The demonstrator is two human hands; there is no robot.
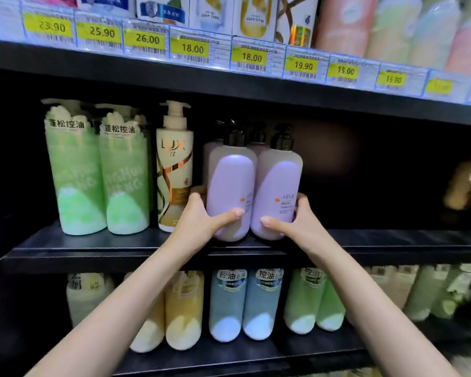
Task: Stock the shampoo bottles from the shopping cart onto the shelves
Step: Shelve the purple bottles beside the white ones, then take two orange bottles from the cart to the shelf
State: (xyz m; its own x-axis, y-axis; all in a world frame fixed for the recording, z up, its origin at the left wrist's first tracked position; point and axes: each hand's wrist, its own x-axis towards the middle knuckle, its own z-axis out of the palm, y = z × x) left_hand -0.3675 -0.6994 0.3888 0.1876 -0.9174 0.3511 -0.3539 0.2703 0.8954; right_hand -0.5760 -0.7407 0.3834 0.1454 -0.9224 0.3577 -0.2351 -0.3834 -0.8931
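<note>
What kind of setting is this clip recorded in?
Most likely a shop's toiletries aisle: yellow price tags line the shelf edge, rows of pump bottles fill the shelves, and both hands hold lilac bottles.

Behind the two front lilac bottles (230, 191) stand more of the same, showing only dark pumps and slivers of shoulder. The fingers of both hands (201, 217) go out of sight round those bottles' far sides. At the right edge a brown bottle (464, 183) is dim and cut off. The top-shelf boxes (210, 9) lose their upper parts to the frame. The lower-right bottles (430, 292) are smeared, their labels unreadable. The farthest price tag (438, 86) is too blurred to read.
</note>
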